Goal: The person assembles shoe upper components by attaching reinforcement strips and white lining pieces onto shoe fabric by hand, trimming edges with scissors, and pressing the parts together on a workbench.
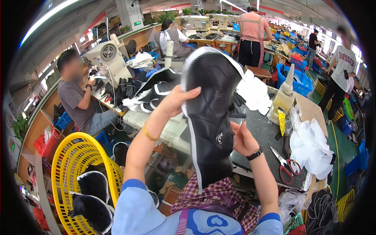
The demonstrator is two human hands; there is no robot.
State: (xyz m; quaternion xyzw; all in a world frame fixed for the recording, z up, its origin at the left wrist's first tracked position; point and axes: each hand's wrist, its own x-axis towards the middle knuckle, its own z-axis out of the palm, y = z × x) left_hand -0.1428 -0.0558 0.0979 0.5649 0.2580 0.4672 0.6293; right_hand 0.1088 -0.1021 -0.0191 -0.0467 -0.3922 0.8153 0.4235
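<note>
A black quilted boot upper point(213, 105) with a pale, fleecy edge is held up in front of me, long and upright. My left hand point(182, 100) grips its left edge, thumb on the black face and fingers hidden behind. Lower down on the right side, my right hand point(243, 140) holds the edge, its fingers partly out of sight behind the piece. A small badge-like ornament sits low on the upper. More black pieces with white edges point(158, 92) lie on the bench beyond my left hand.
Red-handled scissors point(288, 166), white cut sheets point(311, 147) and a glue bottle point(284, 98) stand or lie on the dark worktop point(260, 125) at right. At left, a yellow basket point(58, 168) holds fleece-lined pieces. A co-worker point(80, 94) sits near a sewing machine point(107, 58).
</note>
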